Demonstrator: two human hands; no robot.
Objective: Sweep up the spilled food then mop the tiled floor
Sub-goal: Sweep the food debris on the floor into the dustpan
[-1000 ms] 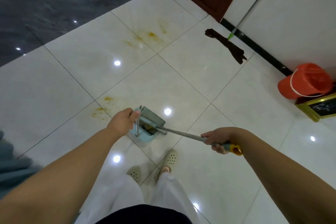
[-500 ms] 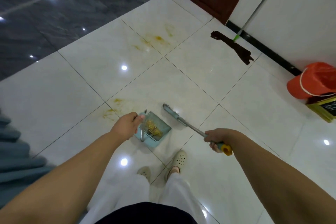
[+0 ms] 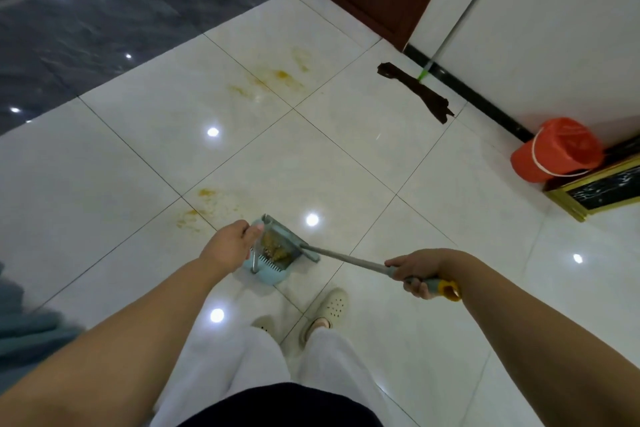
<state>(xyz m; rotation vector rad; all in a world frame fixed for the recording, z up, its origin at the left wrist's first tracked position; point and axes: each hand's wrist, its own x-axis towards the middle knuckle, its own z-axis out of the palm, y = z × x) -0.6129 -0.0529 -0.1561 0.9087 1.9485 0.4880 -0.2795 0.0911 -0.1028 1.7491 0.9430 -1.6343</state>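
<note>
Sweeping's basically done: left hand [image 3: 231, 243] grips the dustpan [image 3: 273, 255], right hand [image 3: 414, 270] grips the broom [image 3: 346, 262] at its mouth, and next I'd mop those yellow stains [image 3: 204, 204] beside the dustpan.

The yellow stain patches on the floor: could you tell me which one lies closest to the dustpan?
The near patch, just beyond the left hand gripping the dustpan. The other patch lies farther off, towards the door.

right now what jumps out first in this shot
At centre, the left hand holds a blue dustpan of yellowish food while the right hand grips the broom reaching into it. Yellow stains streak the white tiles beyond, and an orange bucket stands by the right wall.
</note>
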